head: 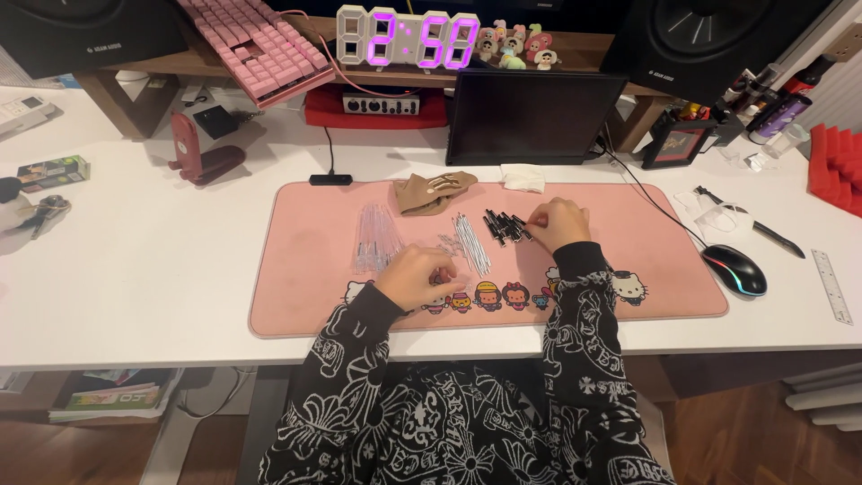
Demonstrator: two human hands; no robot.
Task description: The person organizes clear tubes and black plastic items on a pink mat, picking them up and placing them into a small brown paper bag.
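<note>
On a pink desk mat (pixel 305 296) lie sorted pen parts: clear barrels (pixel 375 237) at the left, thin white refills (pixel 471 242) in the middle, small springs (pixel 447 241) beside them, and black caps or tips (pixel 503 226) to the right. My left hand (pixel 417 277) rests curled on the mat just below the springs and refills; whether it holds anything is hidden. My right hand (pixel 558 223) reaches into the right end of the black pieces, fingertips pinched on one.
A tan cloth (pixel 433 190) and a white tissue (pixel 523 178) lie at the mat's far edge. A dark tablet screen (pixel 530 117) stands behind. A mouse (pixel 734 269), a black pen (pixel 777 237) and a ruler (pixel 831 286) lie right. A pink keyboard (pixel 256 45) and a clock (pixel 409 38) sit on the shelf.
</note>
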